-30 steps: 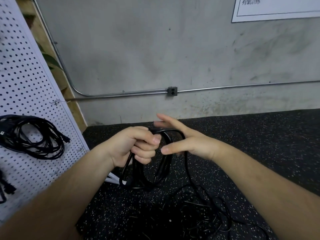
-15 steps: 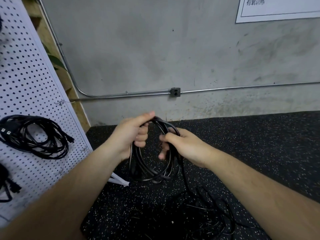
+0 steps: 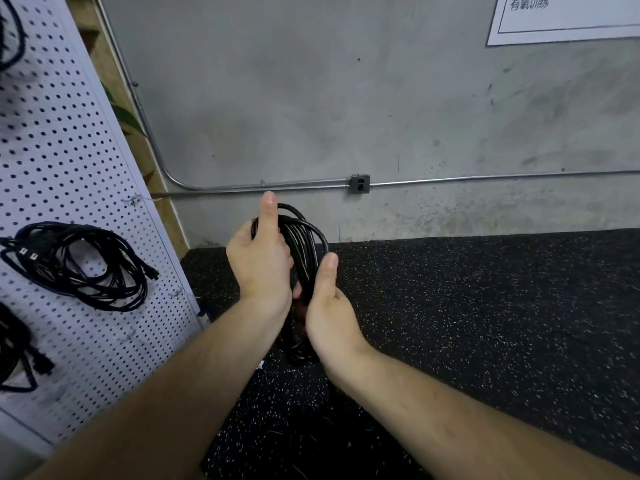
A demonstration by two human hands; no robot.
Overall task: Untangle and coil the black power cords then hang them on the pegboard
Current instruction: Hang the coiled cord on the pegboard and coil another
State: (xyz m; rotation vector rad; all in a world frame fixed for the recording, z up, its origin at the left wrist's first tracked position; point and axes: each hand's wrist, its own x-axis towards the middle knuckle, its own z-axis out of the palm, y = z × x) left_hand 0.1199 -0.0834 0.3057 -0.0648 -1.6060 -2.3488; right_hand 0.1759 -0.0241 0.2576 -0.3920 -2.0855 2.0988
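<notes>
Currently, the coil of black power cord (image 3: 306, 244) is held in the air between both hands. It sits in front of the grey concrete wall (image 3: 346, 116), above the black speckled rubber floor (image 3: 485, 306) and to the right of the white perforated pegboard (image 3: 69, 161).

The left hand (image 3: 259, 265) grips the upper left side of the coil. Its thumb lies straight up along the loops, and its fingers curl round behind, mostly hidden by the back of the hand. This grip appears to bundle the turns so that they cannot spring apart.

The right hand (image 3: 329, 306) clasps the coil lower down from the right. Its thumb presses against the outer strands, and its fingers wrap underneath with only a tip or two showing. The likely purpose is to squeeze the loops flat and settle them together.

The coil forms a narrow, elongated loop, seen almost edge-on. Its long axis runs near vertical: the top bend rises beside the left thumb tip, and the bottom bend hangs below both wrists. Where the plug ends lie cannot be determined.

A hung black cord bundle (image 3: 83, 265) occupies a hook on the pegboard, which suggests the destination for this coil. Loose black cords (image 3: 294, 445) appear blurred on the floor near the lower edge, so further cords are probably yet to be coiled.
</notes>
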